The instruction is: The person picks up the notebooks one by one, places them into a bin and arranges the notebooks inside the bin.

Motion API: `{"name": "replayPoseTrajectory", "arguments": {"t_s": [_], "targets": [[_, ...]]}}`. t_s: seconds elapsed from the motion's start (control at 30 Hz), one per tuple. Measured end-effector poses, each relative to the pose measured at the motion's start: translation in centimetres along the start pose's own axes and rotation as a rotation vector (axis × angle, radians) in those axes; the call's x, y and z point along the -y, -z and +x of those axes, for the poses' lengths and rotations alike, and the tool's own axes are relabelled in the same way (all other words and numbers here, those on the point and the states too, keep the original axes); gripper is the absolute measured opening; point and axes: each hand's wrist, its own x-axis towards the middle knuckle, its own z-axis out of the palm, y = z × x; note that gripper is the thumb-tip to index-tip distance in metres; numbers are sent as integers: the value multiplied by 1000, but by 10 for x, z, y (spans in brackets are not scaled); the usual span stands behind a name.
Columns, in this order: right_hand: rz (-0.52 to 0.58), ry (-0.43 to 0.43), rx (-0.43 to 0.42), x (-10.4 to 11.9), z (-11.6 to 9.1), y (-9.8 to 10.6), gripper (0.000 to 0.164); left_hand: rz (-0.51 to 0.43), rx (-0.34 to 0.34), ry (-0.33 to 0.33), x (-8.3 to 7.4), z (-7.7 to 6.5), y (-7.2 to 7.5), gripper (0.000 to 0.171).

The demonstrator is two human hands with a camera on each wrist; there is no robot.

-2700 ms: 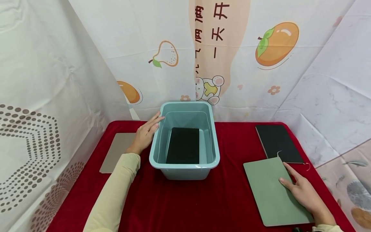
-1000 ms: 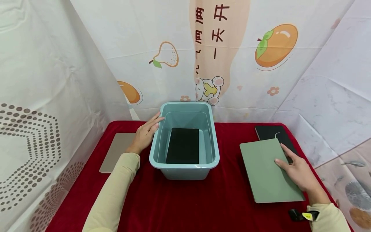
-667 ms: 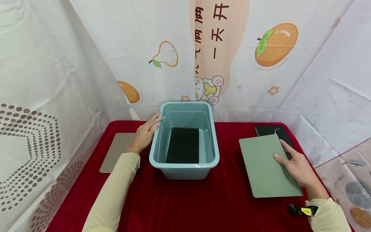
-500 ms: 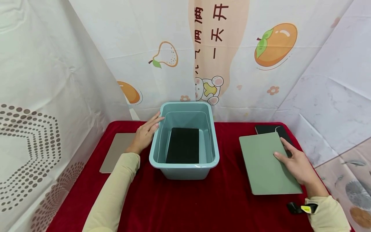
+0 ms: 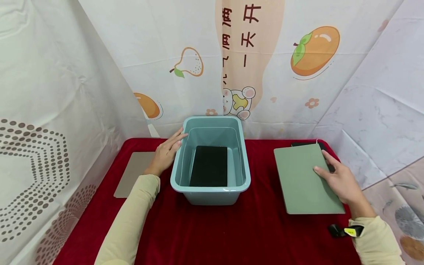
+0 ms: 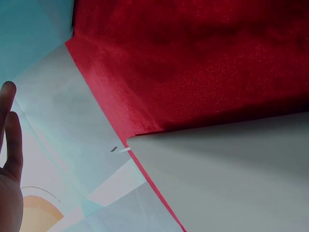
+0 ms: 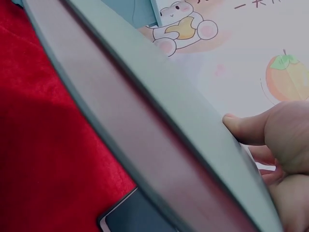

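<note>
My right hand (image 5: 339,182) grips the right edge of a green notebook (image 5: 304,180), thumb on the cover and fingers beneath. In the right wrist view the notebook (image 7: 159,111) is raised and tilted above the red cloth, with its page edges showing and its covers slightly apart. Under it lies a black notebook (image 7: 137,215), mostly hidden in the head view. My left hand (image 5: 165,152) rests with extended fingers on the left rim of a light blue plastic bin (image 5: 210,189). Flat inside the bin is another black notebook (image 5: 209,165).
A grey-beige notebook (image 5: 132,176) lies left of the bin, partly behind the left forearm. Red cloth (image 5: 212,232) covers the table. Printed white curtains (image 5: 149,36) stand close behind the table and along both sides.
My right hand has carried the green notebook up off the cloth and away from me, so that it covers most of the black notebook at the right. The left hand and bin stay put.
</note>
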Motion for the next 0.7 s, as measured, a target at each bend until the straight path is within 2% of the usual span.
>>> {"name": "replayPoseTrajectory", "arguments": {"t_s": [0.37,0.7], "targets": [[-45,-15,-15,10,11,13,78,5,-6,-23,0,1,-1,43],[-66,-34,-3,21,19,19,79,-1,-10,-15,1,1,-2,44]]}}
